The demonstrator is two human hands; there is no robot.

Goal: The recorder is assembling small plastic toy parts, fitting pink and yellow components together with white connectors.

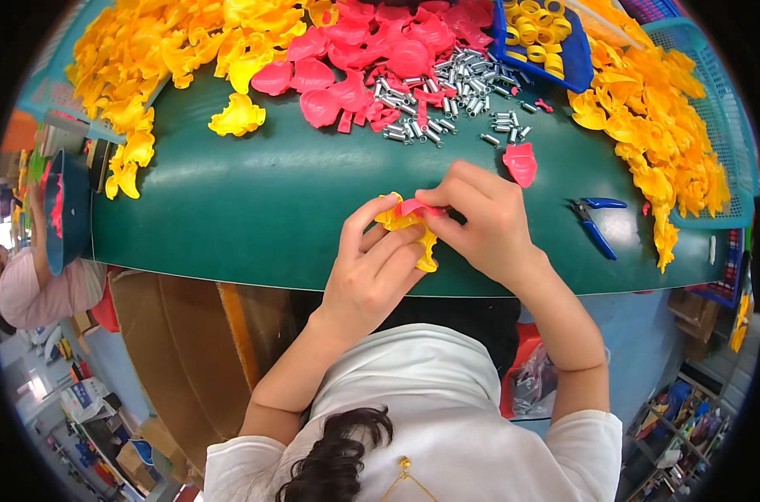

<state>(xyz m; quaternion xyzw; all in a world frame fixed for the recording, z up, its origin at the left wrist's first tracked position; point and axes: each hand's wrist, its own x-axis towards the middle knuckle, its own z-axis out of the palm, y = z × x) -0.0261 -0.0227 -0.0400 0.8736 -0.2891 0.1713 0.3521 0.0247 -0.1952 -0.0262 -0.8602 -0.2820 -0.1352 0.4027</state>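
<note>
Over the near part of the green table, my left hand (373,266) is closed round a yellow curved plastic piece (428,244). My right hand (483,216) pinches a small pink plastic piece (411,206) against the yellow one; its fingertips partly cover where the two meet. A loose pink shell piece (520,165) lies just beyond my right hand. Farther off are a heap of pink shell pieces (346,50) and a scatter of small metal springs (472,88). One yellow piece (237,115) sits apart on the table.
Yellow pieces are heaped at the far left (137,63) and right (647,125), by teal baskets (727,109). A blue tray (576,71) holds yellow rings. Blue-handled pliers (596,226) lie at right. Another person's pink sleeve (41,289) shows at left, near a dark bowl (72,213).
</note>
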